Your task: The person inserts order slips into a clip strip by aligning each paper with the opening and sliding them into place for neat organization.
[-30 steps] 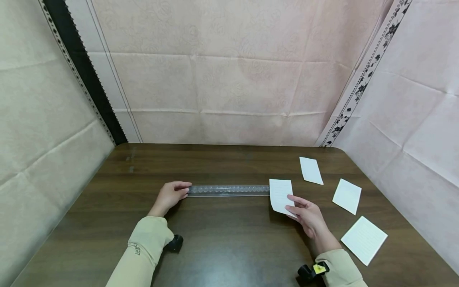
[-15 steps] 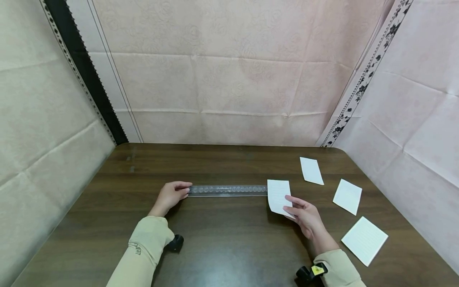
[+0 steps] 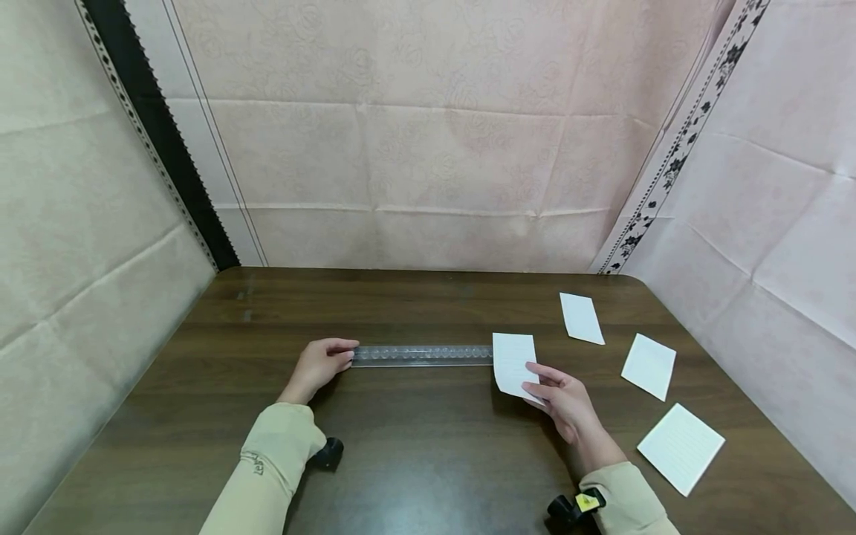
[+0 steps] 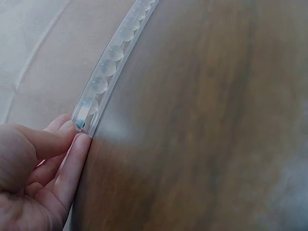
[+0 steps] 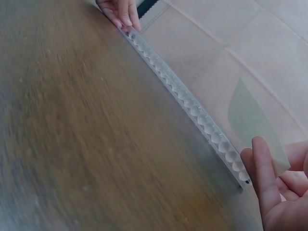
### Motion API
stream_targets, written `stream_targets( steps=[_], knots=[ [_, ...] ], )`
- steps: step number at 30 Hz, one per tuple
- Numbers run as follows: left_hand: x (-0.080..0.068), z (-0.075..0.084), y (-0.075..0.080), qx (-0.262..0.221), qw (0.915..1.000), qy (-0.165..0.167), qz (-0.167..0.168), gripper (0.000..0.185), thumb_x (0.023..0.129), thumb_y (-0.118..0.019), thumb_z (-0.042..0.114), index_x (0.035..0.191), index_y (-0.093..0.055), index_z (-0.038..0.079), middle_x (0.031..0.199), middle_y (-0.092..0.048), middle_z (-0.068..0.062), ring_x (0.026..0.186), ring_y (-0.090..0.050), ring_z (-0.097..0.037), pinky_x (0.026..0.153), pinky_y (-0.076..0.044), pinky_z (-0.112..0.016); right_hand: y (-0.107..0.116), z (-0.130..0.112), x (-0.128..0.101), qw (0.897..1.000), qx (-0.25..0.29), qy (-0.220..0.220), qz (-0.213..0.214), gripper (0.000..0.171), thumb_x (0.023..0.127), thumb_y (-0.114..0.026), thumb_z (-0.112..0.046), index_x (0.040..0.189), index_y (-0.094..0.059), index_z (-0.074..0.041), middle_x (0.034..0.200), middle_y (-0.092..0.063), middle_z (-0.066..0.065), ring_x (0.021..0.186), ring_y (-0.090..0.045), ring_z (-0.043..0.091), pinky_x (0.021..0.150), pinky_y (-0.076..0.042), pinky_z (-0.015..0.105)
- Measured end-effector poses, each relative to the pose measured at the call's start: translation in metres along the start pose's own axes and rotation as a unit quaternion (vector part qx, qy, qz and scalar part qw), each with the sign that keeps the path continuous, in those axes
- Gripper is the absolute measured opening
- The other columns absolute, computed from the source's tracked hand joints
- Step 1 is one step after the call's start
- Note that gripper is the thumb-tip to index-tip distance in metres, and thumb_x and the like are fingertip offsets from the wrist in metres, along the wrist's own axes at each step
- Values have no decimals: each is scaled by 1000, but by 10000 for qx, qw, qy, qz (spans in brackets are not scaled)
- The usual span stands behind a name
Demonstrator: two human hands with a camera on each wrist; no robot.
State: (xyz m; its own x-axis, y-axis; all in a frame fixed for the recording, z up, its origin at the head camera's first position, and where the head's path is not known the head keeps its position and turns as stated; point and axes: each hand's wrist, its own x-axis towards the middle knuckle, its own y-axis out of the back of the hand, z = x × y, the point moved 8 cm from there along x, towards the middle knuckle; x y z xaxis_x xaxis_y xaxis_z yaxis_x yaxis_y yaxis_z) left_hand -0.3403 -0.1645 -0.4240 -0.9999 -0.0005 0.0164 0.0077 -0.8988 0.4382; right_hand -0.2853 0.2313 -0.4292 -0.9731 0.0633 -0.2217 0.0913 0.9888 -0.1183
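A long clear plastic channel (image 3: 421,355) lies across the table, filled with a row of clear round balls (image 5: 197,110). My left hand (image 3: 322,365) pinches its left end between thumb and fingers, as the left wrist view shows up close. Between the thumb and fingers of my right hand (image 3: 565,401) is a small sheet of lined white paper (image 3: 513,362), upright and slightly curved. In the head view the paper overlaps the channel's right end and hides it. The right wrist view shows that end (image 5: 245,182) close beside the right fingertips.
To the right on the brown wooden table (image 3: 401,461) lie more paper pieces: a plain one (image 3: 582,318) at the back, another (image 3: 649,366) in front of it, and a lined sheet (image 3: 681,449) nearest. Pale cloth (image 3: 414,163) hangs behind and at both sides.
My right hand has shifted slightly left with the sheet of paper, which now covers more of the channel's right end in the head view. The left hand stays at the left end.
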Motion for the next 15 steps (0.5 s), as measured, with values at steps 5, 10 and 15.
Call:
stream_targets(
  steps=[5, 10, 15],
  knots=[
    [0, 0, 0, -3, 10000, 36, 8, 24, 88, -62, 3, 111, -66, -1, 111, -63, -18, 86, -62, -17, 75, -54, -27, -1, 2, 2, 10000, -31, -2, 71, 52, 84, -63, 6, 132, -44, 10, 141, -35, 25, 98, -54, 9, 78, -54, 29],
    [0, 1, 0, 11, 10000, 47, 26, 24, 88, -62, 2, 111, -67, -1, 111, -63, -18, 85, -62, -17, 75, -54, -27, -4, 2, 2, 10000, -10, 7, 48, 52, 83, -64, 6, 131, -45, 11, 138, -38, 25, 93, -57, 10, 78, -54, 30],
    [-1, 1, 1, 9, 10000, 12, 29, 23, 88, -62, 2, 111, -67, -1, 110, -63, -19, 86, -62, -17, 74, -54, -27, -5, 2, 1, 9999, -43, 4, 116, 50, 83, -66, 6, 129, -47, 11, 124, -51, 20, 84, -60, 12, 76, -54, 29]
  ],
)
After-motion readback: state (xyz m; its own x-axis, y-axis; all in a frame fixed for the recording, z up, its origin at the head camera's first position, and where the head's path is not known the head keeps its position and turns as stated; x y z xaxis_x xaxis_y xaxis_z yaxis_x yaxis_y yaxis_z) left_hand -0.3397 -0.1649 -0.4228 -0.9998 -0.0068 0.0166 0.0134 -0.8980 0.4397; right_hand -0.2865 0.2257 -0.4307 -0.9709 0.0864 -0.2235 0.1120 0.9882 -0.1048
